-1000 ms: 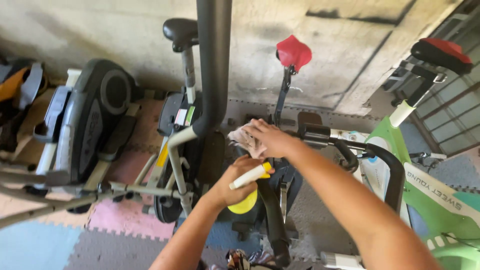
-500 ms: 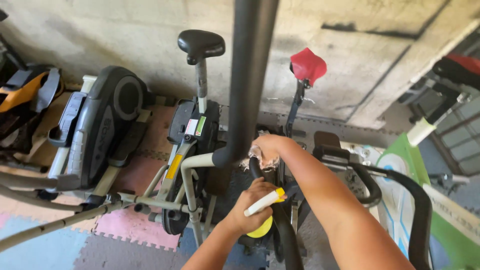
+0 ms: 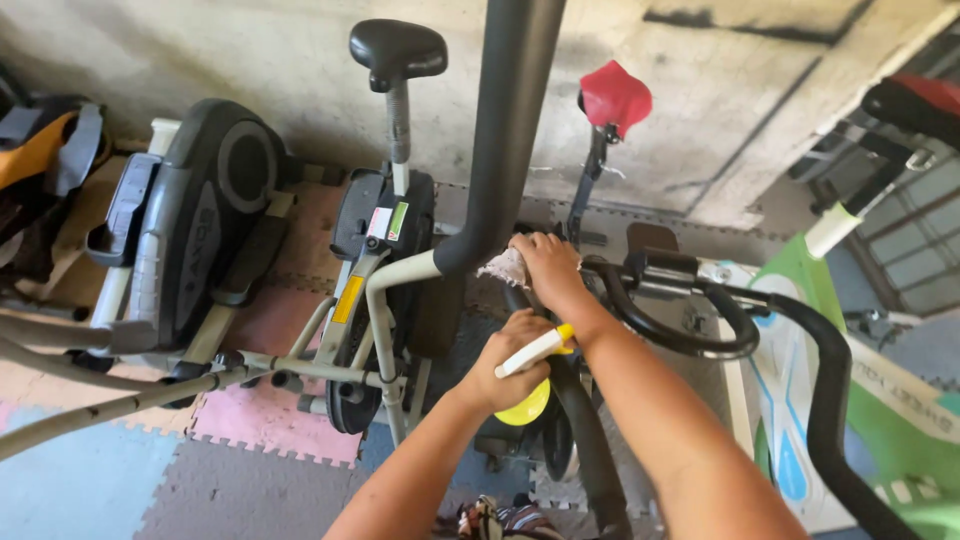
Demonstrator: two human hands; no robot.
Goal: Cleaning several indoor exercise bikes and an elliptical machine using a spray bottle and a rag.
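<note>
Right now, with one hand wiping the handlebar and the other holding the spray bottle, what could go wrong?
1. The left hand holds the yellow spray bottle close under the right forearm, so an accidental squeeze might wet the arm rather than the bar.
2. The right hand presses a small cloth on the black handlebar; the cloth could slip off the curved bar.
3. Spray dripping on the foam floor mats may leave them slippery.

Red-green sticker [image 3: 388,222] on bike housing [image 3: 360,215]
</note>
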